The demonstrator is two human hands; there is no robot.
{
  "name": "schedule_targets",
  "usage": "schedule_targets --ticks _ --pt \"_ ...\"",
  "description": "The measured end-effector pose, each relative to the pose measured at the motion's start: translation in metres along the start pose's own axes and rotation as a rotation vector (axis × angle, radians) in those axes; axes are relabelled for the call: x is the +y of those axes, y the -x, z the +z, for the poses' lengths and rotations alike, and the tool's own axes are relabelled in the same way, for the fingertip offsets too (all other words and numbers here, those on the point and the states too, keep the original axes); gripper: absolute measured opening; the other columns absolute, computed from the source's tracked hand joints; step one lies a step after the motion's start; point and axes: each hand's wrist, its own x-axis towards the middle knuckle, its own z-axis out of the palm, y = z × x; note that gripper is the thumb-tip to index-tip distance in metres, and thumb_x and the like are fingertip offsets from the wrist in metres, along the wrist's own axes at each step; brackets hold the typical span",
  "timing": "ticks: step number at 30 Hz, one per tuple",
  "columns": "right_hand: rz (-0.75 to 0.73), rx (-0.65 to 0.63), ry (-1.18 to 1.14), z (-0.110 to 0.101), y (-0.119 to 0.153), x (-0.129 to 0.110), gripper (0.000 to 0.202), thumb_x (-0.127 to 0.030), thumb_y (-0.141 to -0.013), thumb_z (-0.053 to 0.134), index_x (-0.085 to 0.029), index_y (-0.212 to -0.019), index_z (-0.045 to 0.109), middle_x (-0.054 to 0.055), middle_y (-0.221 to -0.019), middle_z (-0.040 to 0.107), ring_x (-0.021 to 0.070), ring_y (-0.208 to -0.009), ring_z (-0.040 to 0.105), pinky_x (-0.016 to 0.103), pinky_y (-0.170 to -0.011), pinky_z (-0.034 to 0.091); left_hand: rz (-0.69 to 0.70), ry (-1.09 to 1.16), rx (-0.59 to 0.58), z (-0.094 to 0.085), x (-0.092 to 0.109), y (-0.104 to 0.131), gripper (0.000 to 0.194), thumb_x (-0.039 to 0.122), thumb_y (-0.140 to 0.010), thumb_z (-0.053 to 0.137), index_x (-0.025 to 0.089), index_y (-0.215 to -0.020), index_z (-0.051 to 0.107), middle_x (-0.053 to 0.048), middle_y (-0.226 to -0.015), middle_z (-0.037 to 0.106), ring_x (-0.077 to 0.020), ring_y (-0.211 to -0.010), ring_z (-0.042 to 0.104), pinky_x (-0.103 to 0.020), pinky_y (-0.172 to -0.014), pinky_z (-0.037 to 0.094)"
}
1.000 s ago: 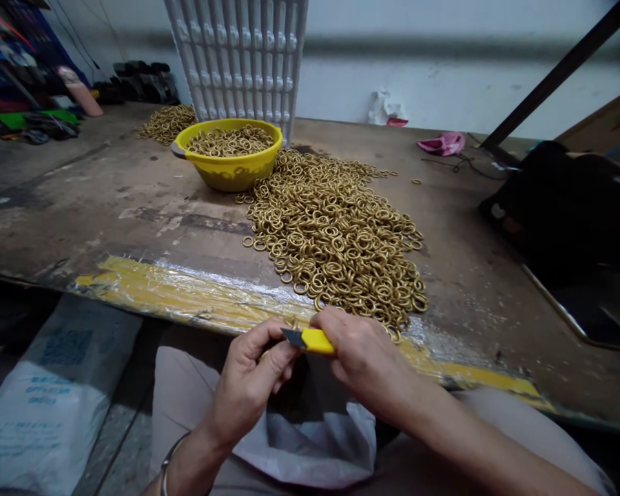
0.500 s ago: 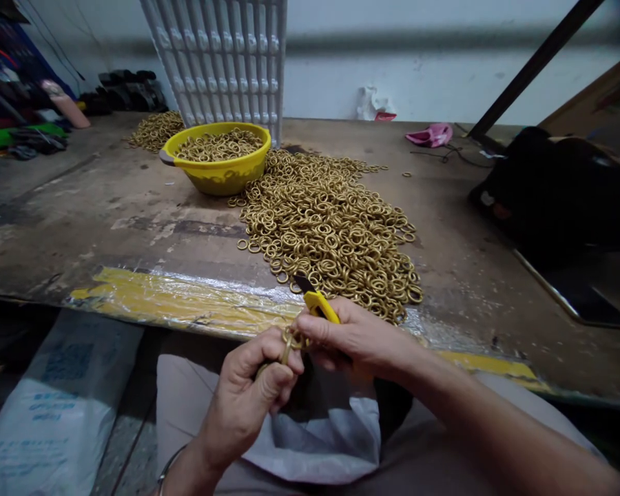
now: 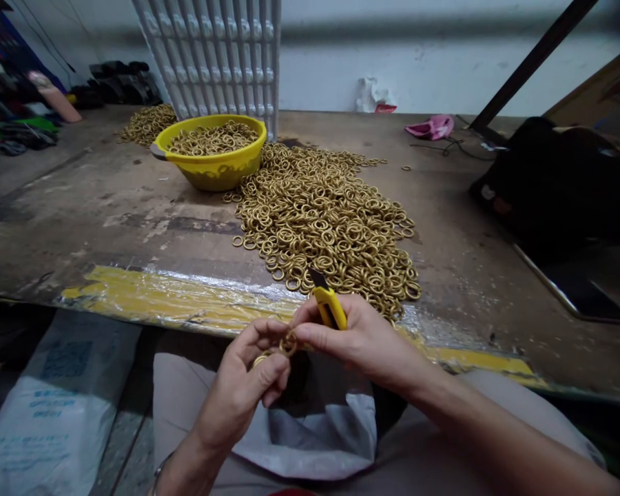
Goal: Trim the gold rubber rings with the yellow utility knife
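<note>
Several small brass-coloured rings [image 3: 288, 344] are pinched in my left hand [image 3: 240, 382], its thumb and fingers curled round them. My right hand [image 3: 362, 337] meets it at the fingertips and touches one of the rings. A yellow utility knife [image 3: 331, 308] is gripped in my right hand, its dark blade pointing up and away from me. Beyond both hands a large heap of the same rings [image 3: 325, 227] spreads over the table. Below them a white bag [image 3: 310, 448] hangs open at my lap.
A yellow basin [image 3: 211, 169] full of rings stands left of the heap, before a grey ribbed panel [image 3: 217, 62]. Another small ring pile [image 3: 147, 124] lies behind it. On the right are a phone [image 3: 573, 289], black cloth [image 3: 552, 186] and a pink item [image 3: 431, 127]. Yellow tape [image 3: 176, 296] covers the table's edge.
My left fingers have loosened a little and the rings have shifted in them. The knife in my right hand has moved slightly right. The view has shifted slightly.
</note>
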Motion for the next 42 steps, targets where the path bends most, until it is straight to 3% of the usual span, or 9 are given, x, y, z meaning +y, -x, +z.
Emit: schedule_targets --ticks 6,12,17,25,27,30,33,37,42 --pt "-0.029 0.099 0.12 0.006 -0.003 0.01 0.019 -0.032 -0.076 0.064 -0.014 -0.069 0.06 -0.003 -0.061 0.054 0.0087 -0.056 0.047 0.02 -0.052 0.037 -0.093 -0.064 0.066 0.008 -0.004 -0.007 0.018 0.028 -0.082 0.063 0.018 -0.088 0.049 0.004 -0.065 0.054 -0.0035 -0.044 0.043 -0.01 -0.035 0.029" --pt "0.131 0.06 -0.095 0.003 -0.005 0.009 0.017 -0.032 -0.077 0.06 -0.015 -0.075 0.058 -0.006 -0.052 0.047 0.0054 -0.042 0.037 0.017 -0.039 0.03 -0.201 0.216 -0.037 0.013 -0.002 -0.01 0.013 0.029 -0.087 0.055 0.019 -0.09 0.047 0.0 -0.067 0.058 -0.006 -0.044 0.047 -0.01 -0.033 0.026" --pt "0.246 0.061 -0.202 0.001 -0.003 0.005 0.019 -0.033 -0.075 0.062 -0.016 -0.083 0.057 -0.008 -0.044 0.043 0.0055 -0.036 0.033 0.016 -0.034 0.027 -0.21 0.28 -0.112 0.007 -0.002 -0.008 0.033 0.044 -0.079 0.064 0.015 -0.09 0.053 -0.003 -0.072 0.059 -0.0069 -0.048 0.049 -0.011 -0.033 0.027" --pt "0.226 0.042 -0.197 0.002 -0.004 0.008 0.02 -0.034 -0.076 0.06 -0.017 -0.084 0.056 -0.008 -0.046 0.042 0.0059 -0.038 0.034 0.017 -0.037 0.028 -0.211 0.137 -0.081 0.011 0.003 -0.006 0.022 0.029 -0.075 0.071 0.013 -0.081 0.058 -0.004 -0.07 0.062 -0.0063 -0.049 0.05 -0.011 -0.035 0.031" --pt "0.161 0.038 -0.064 0.001 -0.004 0.01 0.018 -0.034 -0.081 0.056 -0.017 -0.084 0.056 -0.007 -0.05 0.044 0.0073 -0.041 0.038 0.019 -0.04 0.03 -0.196 0.145 -0.071 0.012 0.004 -0.006 0.023 0.029 -0.074 0.072 0.013 -0.078 0.057 -0.003 -0.07 0.061 -0.0051 -0.048 0.047 -0.011 -0.035 0.031" --pt "-0.127 0.138 0.38 -0.001 0.0 0.014 0.013 -0.025 -0.085 0.049 -0.016 -0.079 0.057 0.0 -0.066 0.052 0.0108 -0.058 0.048 0.022 -0.054 0.037 -0.151 0.143 -0.003 0.01 0.006 -0.005 0.024 0.031 -0.074 0.072 0.013 -0.078 0.056 -0.001 -0.068 0.058 -0.0047 -0.047 0.045 -0.012 -0.036 0.031" --pt "-0.377 0.137 0.828 -0.004 0.006 0.017 0.015 -0.008 -0.077 0.047 -0.016 -0.082 0.059 0.003 -0.077 0.055 0.0136 -0.07 0.05 0.024 -0.063 0.036 -0.094 0.12 0.084 0.006 0.008 -0.003 0.024 0.031 -0.076 0.071 0.015 -0.082 0.055 0.0 -0.066 0.057 -0.0052 -0.048 0.045 -0.012 -0.037 0.032" --pt "-0.407 0.058 1.107 -0.002 0.011 0.021 0.023 -0.003 -0.071 0.047 -0.016 -0.086 0.059 0.003 -0.077 0.056 0.0134 -0.065 0.049 0.024 -0.058 0.033 -0.016 0.077 0.093 -0.001 0.006 -0.001 0.026 0.036 -0.079 0.067 0.017 -0.087 0.052 0.005 -0.056 0.051 -0.0039 -0.042 0.039 -0.013 -0.038 0.029" --pt "-0.382 0.07 1.182 0.005 0.011 0.023 0.023 -0.003 -0.07 0.045 -0.016 -0.084 0.058 0.004 -0.078 0.058 0.0143 -0.066 0.052 0.025 -0.057 0.033 0.04 -0.029 0.079 -0.005 0.001 -0.001 0.026 0.039 -0.08 0.065 0.018 -0.087 0.052 0.006 -0.054 0.047 -0.0047 -0.041 0.038 -0.015 -0.04 0.027"
